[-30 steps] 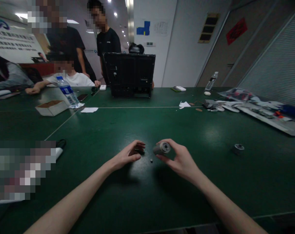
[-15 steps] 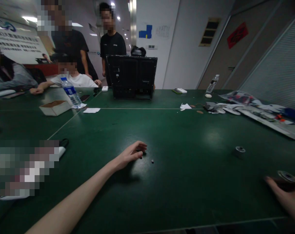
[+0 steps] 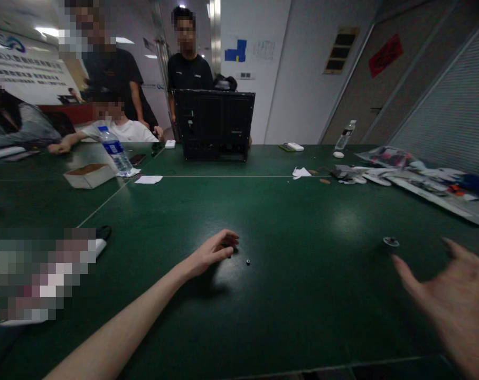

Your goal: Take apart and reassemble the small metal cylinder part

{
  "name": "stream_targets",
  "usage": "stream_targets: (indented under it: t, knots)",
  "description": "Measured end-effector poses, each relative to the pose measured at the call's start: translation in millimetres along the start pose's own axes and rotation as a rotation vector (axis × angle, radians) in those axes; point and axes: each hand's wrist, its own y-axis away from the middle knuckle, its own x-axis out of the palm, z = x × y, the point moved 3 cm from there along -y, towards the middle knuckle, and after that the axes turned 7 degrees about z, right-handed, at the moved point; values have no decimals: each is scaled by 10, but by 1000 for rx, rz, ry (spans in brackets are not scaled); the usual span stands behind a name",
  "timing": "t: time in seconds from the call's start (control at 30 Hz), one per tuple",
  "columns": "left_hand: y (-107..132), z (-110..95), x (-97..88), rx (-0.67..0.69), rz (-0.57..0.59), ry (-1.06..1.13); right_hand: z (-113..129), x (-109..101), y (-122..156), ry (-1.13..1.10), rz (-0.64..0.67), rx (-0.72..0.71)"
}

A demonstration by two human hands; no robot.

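My left hand (image 3: 216,247) rests low over the green table, its fingers loosely curved and the thumb apart from them. A small dark bit shows under the thumb; I cannot make out what it is. Just right of the fingertips lies a tiny ring-shaped piece (image 3: 247,262), untouched. My right hand (image 3: 453,290) is spread wide at the right, thumb and fingers apart, with nothing visible in it. Beyond its thumb stands a small dark round piece with a silvery rim (image 3: 390,242). The thumb tip is close to this piece, and contact cannot be seen clearly.
A black monitor (image 3: 213,126) stands at the back. On the left are a water bottle (image 3: 116,150), an open box (image 3: 89,177) and a partly blurred white object (image 3: 51,285). A littered white board (image 3: 441,198) lies far right. Several people are across the table.
My right hand held a dark cylinder with a silvery rim; that cylinder is out of sight now. The hand has opened and moved forward to the standing round piece. My left hand stays put.
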Motion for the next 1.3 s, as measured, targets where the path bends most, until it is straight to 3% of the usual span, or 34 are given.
stream_targets:
  t: [0.03,0.07,0.17,0.23,0.3,0.4,0.6,1.07,1.3]
  knots:
    - [1,2,-2,-2,0,2,253,-17,-66,16,-30,-27]
    - [2,5,-4,-2,0,4,523,6,-128,-47,61,-114]
    - [7,17,-11,0,-3,4,1312,134,-179,-277,506,-390]
    - [10,28,-15,5,-5,-2,1761,204,-114,-314,720,-589]
    - [13,39,-17,17,-7,-6,2093,269,-54,-288,795,-725]
    - [16,54,-21,35,-15,-6,2378,402,-25,-207,786,-833]
    - [22,58,-35,37,-28,-18,2488,643,24,-293,889,-876]
    - [-15,79,-22,36,-13,-6,2478,839,154,-635,912,-770]
    - [-18,59,-11,18,-21,-47,2457,806,100,-746,938,-674]
